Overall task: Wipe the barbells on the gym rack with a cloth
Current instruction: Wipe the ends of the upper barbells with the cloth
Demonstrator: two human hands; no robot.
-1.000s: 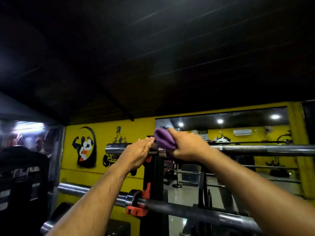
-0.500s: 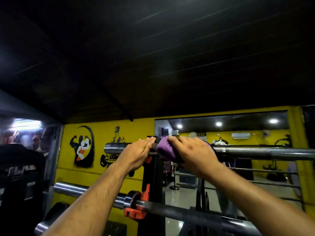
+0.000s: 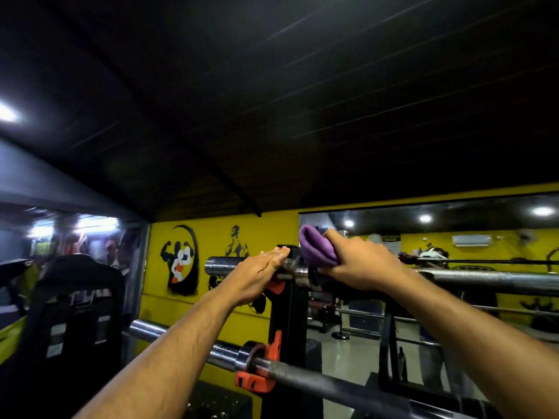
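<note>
Head view puts the purple cloth [image 3: 317,247] right up top, bunched against the upper barbell [image 3: 496,279] where its shaft meets the collar, just beside the black rack upright [image 3: 289,316]. Right hand [image 3: 360,264] has the cloth gripped, fingers curled over it and pressing down onto the steel. Left hand [image 3: 257,275] lies flat on the sleeve end of that same bar, fingers straight and together, holding nothing, just steadying. Below, the lower barbell [image 3: 317,379] sits on the rack with an orange clip collar [image 3: 261,370] on it, untouched by either hand. Risk from here, I'd say: the bar could roll under that flat palm if the wiping push gets hard, and the bunched cloth might snag on the collar edge or slip out of the grip. Yellow wall [image 3: 217,234] and mirror [image 3: 453,225] sit behind.
</note>
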